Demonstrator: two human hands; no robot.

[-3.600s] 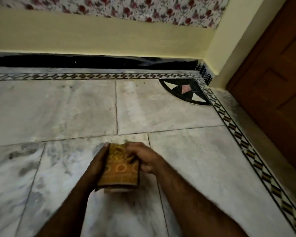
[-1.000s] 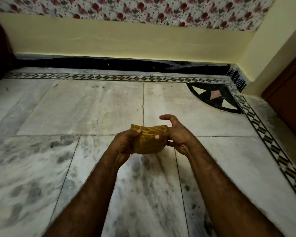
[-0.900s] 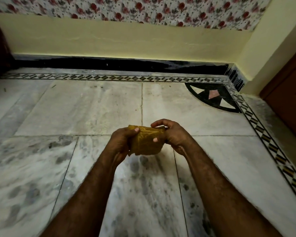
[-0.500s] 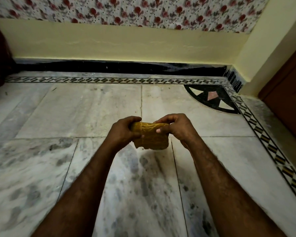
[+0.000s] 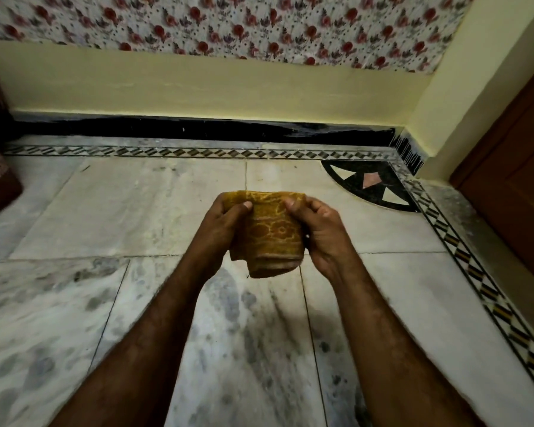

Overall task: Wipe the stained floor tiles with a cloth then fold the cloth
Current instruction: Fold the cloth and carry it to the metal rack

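Both hands raised above the floor tiles [image 5: 154, 211], gripping a folded cloth [image 5: 269, 232] between them. Left hand [image 5: 222, 224] clamped on the cloth's left edge, thumb pressed on the near face close to the top fold. Right hand [image 5: 321, 229] clamped on the cloth's right edge, thumb likewise on the near face, fingers wrapped behind and out of sight. Cloth mustard yellow with an orange ring pattern, doubled over at the top, lower end hanging free below the thumbs with a rolled hem; held clear of the floor, not touching it.

Below the cloth and toward the camera, pale marble tiles smeared with dark grey streaks and blotches. Beyond the cloth, cleaner, lighter tiles. Farther past the cloth, a diamond-patterned border strip [image 5: 198, 153], then a black skirting [image 5: 198, 129] at the foot of a yellow wall [image 5: 198, 87] topped by a floral covering [image 5: 228, 23]. Right of the cloth, a black quarter-circle inlay [image 5: 367, 183] in the corner, and farther right a brown wooden door [image 5: 518, 167]. Far left of the cloth, a dark patterned object at the frame edge, too cut off to identify.
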